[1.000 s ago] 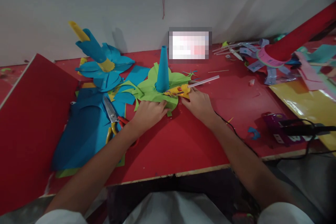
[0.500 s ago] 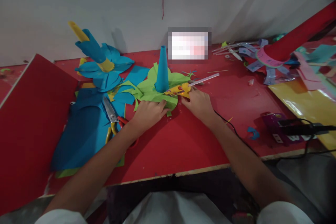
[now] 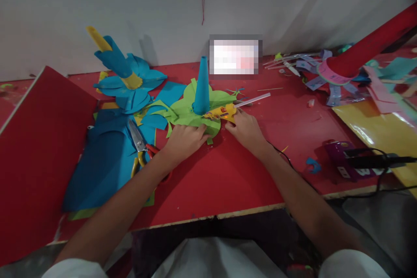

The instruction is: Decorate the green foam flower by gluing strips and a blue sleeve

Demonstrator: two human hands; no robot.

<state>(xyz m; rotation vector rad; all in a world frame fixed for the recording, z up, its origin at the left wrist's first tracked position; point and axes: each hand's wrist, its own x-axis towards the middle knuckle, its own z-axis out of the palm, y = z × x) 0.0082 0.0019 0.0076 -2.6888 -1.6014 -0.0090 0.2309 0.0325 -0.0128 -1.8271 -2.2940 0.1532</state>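
Observation:
A blue cone [image 3: 202, 89] stands upright on a flat green flower-shaped sheet [image 3: 220, 96]. My left hand [image 3: 186, 142] has its fingers curled over the near edge of that green flower. In my right hand [image 3: 246, 129] is a yellow hot glue gun [image 3: 226, 112], a small orange light glowing on its side. The gun's nozzle points left at the base of the cone, though its exact contact is too small to tell. A whitish glue stick [image 3: 256, 100] juts from the gun's rear.
Scissors [image 3: 139, 142] lie beside my left forearm on blue sheets [image 3: 104, 160]. A blue and yellow flower [image 3: 117, 63] stands back left, near a red board [image 3: 39, 160]. The gun's black cord runs rightward; a purple box [image 3: 340, 156] with plugs sits at right.
Both hands stay almost where they were. The rear end of the glue stick has dropped slightly and shifted a little left.

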